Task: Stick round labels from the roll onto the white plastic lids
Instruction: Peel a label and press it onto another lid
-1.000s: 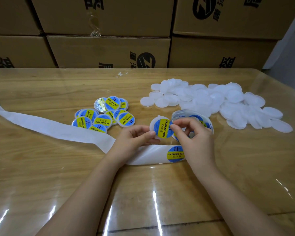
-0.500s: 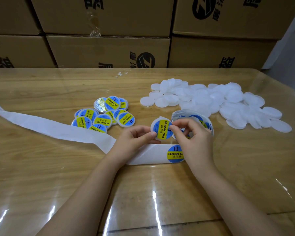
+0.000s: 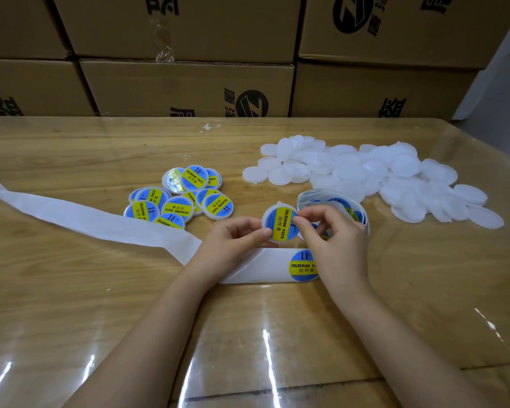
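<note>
the lid (image 3: 270, 220) is held just above the counter (image 3: 71, 304), between the two hands, its round label (image 3: 281, 231) facing up and the yellow band of print running nearly upright, tipped a little to the right. the left hand (image 3: 233, 241) pinches the lid's lower left edge, thumb and fingers curled round it. the right hand (image 3: 334, 242) has its fingertips (image 3: 299, 222) bunched on the right side of the label, seemingly rubbing it down, so this lid looks all but finished. the coming move, as i judge it, turns on which heap lies on which side. the labelled lids (image 3: 183, 198) lie up and to the left, nearer the left hand, which already carries the lid. the blank white lids (image 3: 365, 178) lie up and to the right, beyond the right hand. the next label (image 3: 301, 267) sits on the backing strip (image 3: 71, 216) just under the right hand, partly hidden by it, and the roll (image 3: 333, 201) stands just behind that hand's knuckles. so the left looks best placed to set the lid down, the right to peel or fetch. cardboard boxes (image 3: 189, 92) line the counter's far edge.
</note>
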### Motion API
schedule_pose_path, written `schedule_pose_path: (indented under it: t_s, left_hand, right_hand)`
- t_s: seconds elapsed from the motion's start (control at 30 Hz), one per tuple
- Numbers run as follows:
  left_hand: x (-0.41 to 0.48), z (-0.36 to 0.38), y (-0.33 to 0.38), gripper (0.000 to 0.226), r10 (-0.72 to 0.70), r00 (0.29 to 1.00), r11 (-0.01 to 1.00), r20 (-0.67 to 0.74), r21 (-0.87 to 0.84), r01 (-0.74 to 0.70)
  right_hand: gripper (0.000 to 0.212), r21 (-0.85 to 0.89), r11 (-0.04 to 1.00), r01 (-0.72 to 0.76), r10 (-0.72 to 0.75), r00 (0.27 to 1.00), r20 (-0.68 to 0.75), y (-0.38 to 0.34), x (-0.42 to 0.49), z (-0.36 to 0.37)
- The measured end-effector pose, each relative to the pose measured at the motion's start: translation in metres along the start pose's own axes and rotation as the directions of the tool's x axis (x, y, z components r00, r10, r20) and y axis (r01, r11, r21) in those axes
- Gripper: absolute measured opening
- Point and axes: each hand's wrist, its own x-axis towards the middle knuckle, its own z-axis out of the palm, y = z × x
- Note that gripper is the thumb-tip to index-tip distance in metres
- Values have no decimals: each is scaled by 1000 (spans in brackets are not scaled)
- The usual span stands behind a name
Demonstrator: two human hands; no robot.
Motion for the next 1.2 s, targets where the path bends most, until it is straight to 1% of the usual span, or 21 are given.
schedule_pose_path:
  t_s: [0.2,0.33,0.53,0.67,0.8,0.93,1.07,1.2]
  left_hand:
    - [0,-1,-2,12,11,1000,1000,5,-13,-11]
    - [2,-3,-3,14,9,1000,1000,-26,21,-9]
    - [4,-5,-5,17,25,998,999,-63,35,-23]
    - [3,-5,-4,17,28,996,999,-84,39,-25]
    - [3,-4,-4,6,25,995,999,-95,47,-21]
    - [3,-3,-2,7,21,995,997,-95,77,-13]
    - [2,-3,0,7,17,994,999,-105,53,-12]
    - [2,-4,1,7,14,992,999,-128,41,-9]
  right_hand:
    - [7,-24,1000,1,-1,1000,7,0,0,0]
    - [4,-43,999,12,-11,1000,20,-1,0,0]
    - [13,-49,999,23,-20,998,56,0,0,-1]
    - [18,-46,998,30,-28,998,53,-1,1,0]
    - [20,-99,992,75,-73,997,21,-1,1,0]
    - [23,-183,978,100,-106,994,-20,0,0,0]
    - [31,-261,939,225,-243,969,-40,-1,-3,2]
    - [31,-303,918,257,-283,958,-46,-1,-4,5]
